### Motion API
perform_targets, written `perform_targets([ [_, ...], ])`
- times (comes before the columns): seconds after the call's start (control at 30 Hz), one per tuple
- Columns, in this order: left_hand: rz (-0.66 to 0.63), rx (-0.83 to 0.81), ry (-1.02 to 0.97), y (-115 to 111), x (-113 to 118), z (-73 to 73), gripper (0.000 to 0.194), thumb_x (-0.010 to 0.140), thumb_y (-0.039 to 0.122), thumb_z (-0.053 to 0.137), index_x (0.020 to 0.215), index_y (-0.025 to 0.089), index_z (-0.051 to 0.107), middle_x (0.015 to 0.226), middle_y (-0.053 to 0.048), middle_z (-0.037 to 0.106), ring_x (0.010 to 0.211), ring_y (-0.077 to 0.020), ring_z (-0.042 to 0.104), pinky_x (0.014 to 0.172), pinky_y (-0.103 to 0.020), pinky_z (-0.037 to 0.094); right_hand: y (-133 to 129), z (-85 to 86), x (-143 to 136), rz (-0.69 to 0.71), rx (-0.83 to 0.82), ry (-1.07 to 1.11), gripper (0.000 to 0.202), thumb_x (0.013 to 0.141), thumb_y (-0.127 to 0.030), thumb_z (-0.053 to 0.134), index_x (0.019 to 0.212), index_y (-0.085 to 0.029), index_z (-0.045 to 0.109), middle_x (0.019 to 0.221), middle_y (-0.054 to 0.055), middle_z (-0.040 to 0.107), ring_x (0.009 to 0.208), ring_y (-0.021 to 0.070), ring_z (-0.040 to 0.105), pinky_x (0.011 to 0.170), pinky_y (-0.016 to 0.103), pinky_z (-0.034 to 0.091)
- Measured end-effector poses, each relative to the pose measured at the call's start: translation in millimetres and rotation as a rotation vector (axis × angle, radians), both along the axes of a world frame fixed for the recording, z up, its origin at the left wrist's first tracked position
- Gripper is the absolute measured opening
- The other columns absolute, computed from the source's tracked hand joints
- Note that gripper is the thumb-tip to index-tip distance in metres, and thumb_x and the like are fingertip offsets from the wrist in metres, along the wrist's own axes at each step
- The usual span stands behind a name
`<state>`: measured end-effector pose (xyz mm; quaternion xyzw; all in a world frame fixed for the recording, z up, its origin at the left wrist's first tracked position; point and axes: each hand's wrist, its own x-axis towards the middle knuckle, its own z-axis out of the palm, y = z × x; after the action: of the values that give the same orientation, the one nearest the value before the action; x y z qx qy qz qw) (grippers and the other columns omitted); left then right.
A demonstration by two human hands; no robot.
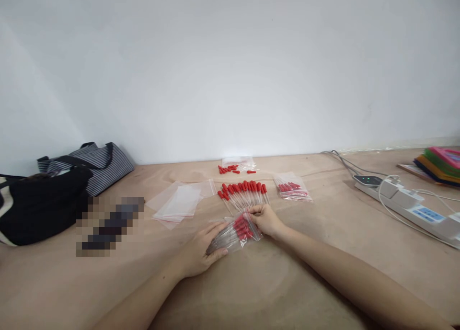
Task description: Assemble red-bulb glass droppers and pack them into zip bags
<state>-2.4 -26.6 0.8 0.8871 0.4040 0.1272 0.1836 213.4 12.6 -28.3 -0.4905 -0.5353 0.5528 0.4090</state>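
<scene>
Between my hands lies a clear zip bag [235, 233] with several red-topped glass droppers inside, their red bulbs toward the right. My left hand [204, 248] grips the bag's left end, thumb below and fingers above. At the bag's upper right edge, near the zip strip, my right hand [265, 220] pinches the plastic. Just beyond, a row of loose red-bulbed droppers [244, 190] is fanned out on the table. Flat empty zip bags [181, 200] overlap to the left of that row. Another zip bag [293, 187] holding droppers rests to its right.
Loose red bulbs [228, 169] and a clear bag [237, 161] sit near the wall. Black and striped bags [97, 157] stand at left beside a pixelated patch. A power strip [413, 210] with cables and a stack of coloured frames [440, 165] occupy the right side.
</scene>
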Motion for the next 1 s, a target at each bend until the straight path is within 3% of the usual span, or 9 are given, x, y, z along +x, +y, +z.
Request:
perform_targets([
  [0.2, 0.022, -0.018, 0.014, 0, 0, -2.0, 0.055, 0.081, 0.039, 0.047, 0.130, 0.021, 0.032, 0.132, -0.008, 0.040, 0.121, -0.0232, 0.036, 0.100, -0.041, 0.032, 4, -2.6, -2, -0.170, 0.185, -0.309, 0.021, 0.060, -0.028, 0.063, 0.048, -0.016, 0.050, 0.048, -0.001, 0.054, 0.049, 0.0111, 0.051, 0.046, 0.021, 0.036],
  [0.33, 0.028, -0.021, 0.018, 0, 0, -2.5, 0.055, 0.081, 0.038, 0.046, 0.130, 0.021, 0.032, 0.132, -0.009, 0.040, 0.121, -0.0229, 0.036, 0.100, -0.042, 0.031, 3, -4.8, 2, -0.214, 0.297, -0.372, 0.013, 0.060, -0.023, 0.062, 0.060, -0.017, 0.050, 0.051, -0.005, 0.051, 0.049, 0.0087, 0.047, 0.048, 0.020, 0.035],
  [0.47, -0.010, -0.057, 0.019, 1, -6, 3.4, 0.052, 0.079, 0.038, 0.050, 0.128, 0.026, 0.037, 0.133, -0.007, 0.040, 0.120, -0.0241, 0.039, 0.098, -0.043, 0.034, 5, -3.4, 13, 0.049, 0.263, -0.174, 0.024, 0.063, -0.020, 0.059, 0.087, -0.017, 0.055, 0.053, -0.008, 0.048, 0.047, 0.0067, 0.044, 0.047, 0.017, 0.035],
  [0.57, -0.087, -0.113, 0.036, 5, -18, 9.1, 0.049, 0.077, 0.039, 0.054, 0.124, 0.032, 0.042, 0.133, -0.003, 0.041, 0.119, -0.0240, 0.040, 0.097, -0.043, 0.034, 3, 2.9, 21, 0.325, 0.235, -0.165, 0.019, 0.064, -0.025, 0.061, 0.081, -0.016, 0.061, 0.056, -0.005, 0.053, 0.047, 0.0057, 0.043, 0.045, 0.016, 0.034],
  [0.63, -0.100, -0.127, 0.051, 10, -28, 9.7, 0.049, 0.075, 0.039, 0.058, 0.122, 0.034, 0.044, 0.133, -0.002, 0.041, 0.120, -0.0238, 0.039, 0.098, -0.043, 0.033, -1, 7.3, 22, 0.421, 0.203, -0.188, 0.021, 0.066, -0.030, 0.060, 0.081, -0.016, 0.064, 0.058, -0.003, 0.056, 0.045, 0.0050, 0.041, 0.042, 0.015, 0.032],
  [0.73, -0.005, -0.014, 0.034, 24, -45, 4.1, 0.050, 0.071, 0.036, 0.063, 0.119, 0.031, 0.049, 0.132, -0.004, 0.042, 0.120, -0.0242, 0.038, 0.097, -0.042, 0.034, -9, 10.2, 18, 0.480, 0.234, -0.216, 0.027, 0.070, -0.034, 0.058, 0.088, -0.016, 0.066, 0.057, -0.002, 0.058, 0.041, 0.0045, 0.038, 0.040, 0.015, 0.031],
  [0.83, 0.183, 0.234, -0.013, 40, -58, -5.0, 0.037, 0.076, 0.034, 0.055, 0.112, 0.027, 0.055, 0.124, -0.006, 0.049, 0.114, -0.0242, 0.045, 0.095, -0.042, 0.036, -13, 10.8, 11, 0.512, 0.403, -0.318, 0.032, 0.072, -0.033, 0.056, 0.099, -0.018, 0.065, 0.064, -0.002, 0.062, 0.047, 0.0062, 0.042, 0.044, 0.017, 0.033],
  [0.93, 0.356, 0.411, -0.069, 47, -58, -10.5, 0.029, 0.079, 0.036, 0.048, 0.102, 0.023, 0.060, 0.112, -0.008, 0.055, 0.103, -0.0246, 0.052, 0.090, -0.042, 0.041, -15, 12.6, 4, 0.516, 0.577, -0.457, 0.033, 0.072, -0.029, 0.056, 0.105, -0.021, 0.062, 0.082, 0.001, 0.064, 0.058, 0.0090, 0.050, 0.055, 0.019, 0.039],
  [1.0, 0.371, 0.405, -0.120, 41, -52, -10.6, 0.031, 0.080, 0.038, 0.045, 0.101, 0.020, 0.060, 0.106, -0.008, 0.057, 0.098, -0.0228, 0.055, 0.087, -0.039, 0.044, -16, 13.7, -1, 0.486, 0.677, -0.555, 0.031, 0.074, -0.025, 0.054, 0.104, -0.023, 0.061, 0.088, 0.002, 0.063, 0.068, 0.0115, 0.054, 0.063, 0.021, 0.041],
])
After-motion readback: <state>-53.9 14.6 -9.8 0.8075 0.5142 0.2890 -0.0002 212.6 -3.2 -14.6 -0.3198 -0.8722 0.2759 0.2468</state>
